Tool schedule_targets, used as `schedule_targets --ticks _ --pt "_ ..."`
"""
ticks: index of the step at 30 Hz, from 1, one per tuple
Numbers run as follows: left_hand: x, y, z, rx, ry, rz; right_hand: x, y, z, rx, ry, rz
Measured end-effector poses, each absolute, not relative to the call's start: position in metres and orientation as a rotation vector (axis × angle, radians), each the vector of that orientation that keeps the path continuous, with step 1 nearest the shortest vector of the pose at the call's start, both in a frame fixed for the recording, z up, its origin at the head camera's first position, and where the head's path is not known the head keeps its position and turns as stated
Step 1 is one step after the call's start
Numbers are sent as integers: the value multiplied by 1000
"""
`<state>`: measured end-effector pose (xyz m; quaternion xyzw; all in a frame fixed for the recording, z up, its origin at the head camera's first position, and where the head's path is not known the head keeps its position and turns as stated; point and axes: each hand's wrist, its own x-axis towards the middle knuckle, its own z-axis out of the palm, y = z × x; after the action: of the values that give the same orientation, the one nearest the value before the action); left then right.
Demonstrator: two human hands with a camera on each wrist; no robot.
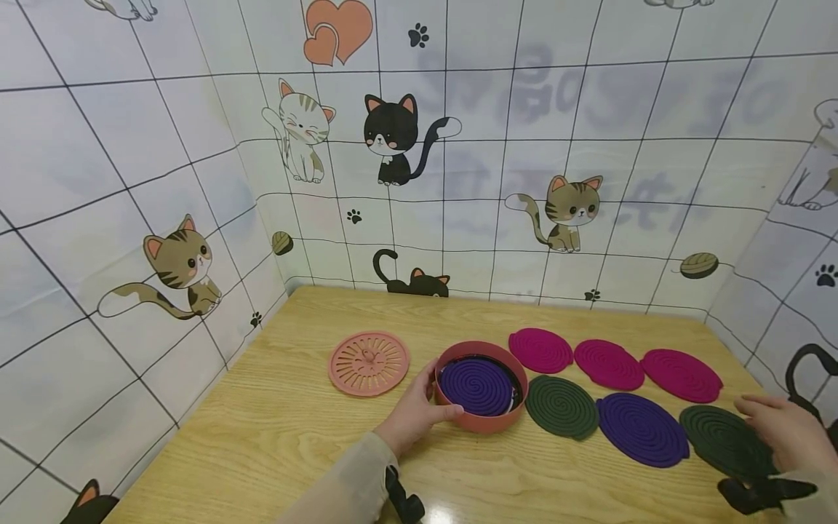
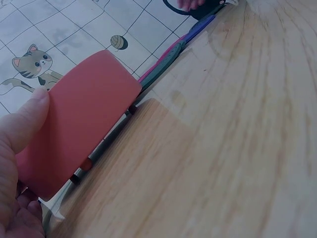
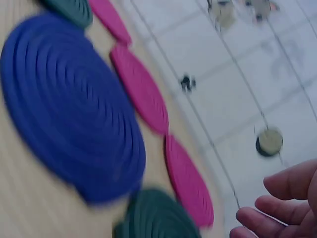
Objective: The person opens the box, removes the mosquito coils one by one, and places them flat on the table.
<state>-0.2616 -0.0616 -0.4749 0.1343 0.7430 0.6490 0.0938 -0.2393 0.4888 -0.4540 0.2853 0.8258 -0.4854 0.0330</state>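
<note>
Across the desk [image 1: 249, 437], the red pot [image 2: 84, 124] is near the middle; I'd keep it level. The end green coil [image 1: 720, 439] lies to its right, probably bendy, so best lifted lightly by its rim. A purple coil [image 1: 476, 386] lies inside the pot. My left grip [image 1: 415, 413] holds the pot's side; my right grip [image 1: 793, 433] is empty, fingers loose, near that green coil.

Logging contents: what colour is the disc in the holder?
The disc is dark purple; clearest in the head view.
</note>
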Motion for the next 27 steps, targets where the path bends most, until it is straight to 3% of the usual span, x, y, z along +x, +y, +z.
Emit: schedule_targets --ticks 6,13,27 --pt "-262 -61 -475 415 2197 1931 -244 398 -388 377 2552 -1560" --pt "-260 -62 -473 413 2193 1931 -267 307 -376 -17 2586 -1622" --pt "-262 -61 -474 446 2183 1948 -288 179 -394 -133 2338 -1704"
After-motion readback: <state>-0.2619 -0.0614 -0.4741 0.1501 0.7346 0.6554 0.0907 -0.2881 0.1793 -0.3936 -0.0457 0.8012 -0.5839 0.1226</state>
